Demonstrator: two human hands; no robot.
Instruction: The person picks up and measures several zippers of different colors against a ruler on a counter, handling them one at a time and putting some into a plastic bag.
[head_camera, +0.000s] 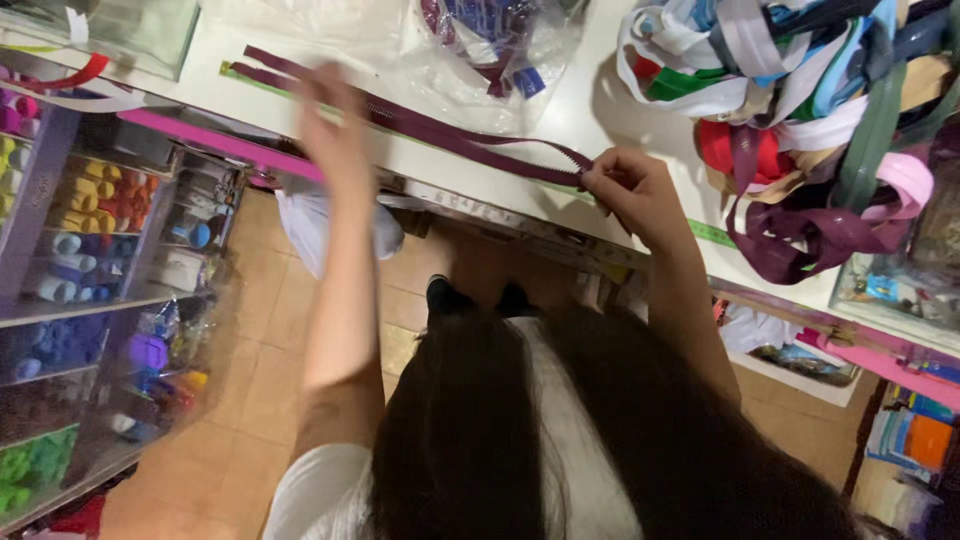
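Observation:
A long maroon zipper (450, 135) lies stretched slantwise across the white counter (580, 110). My right hand (630, 185) pinches the zipper's near end at the counter's front edge. My left hand (335, 125), blurred by motion, is flat with fingers extended over the zipper's middle part, touching or just above it. The zipper's two loose tape ends reach past my left hand toward the far left. My hair and white shirt fill the bottom of the view.
A heap of coloured zippers and tapes (800, 100) sits on the counter's right side. A clear plastic bag (490, 50) holding zippers lies at the back. A green measuring strip (712, 234) runs along the counter edge. Shelves of thread spools (90, 230) stand at left.

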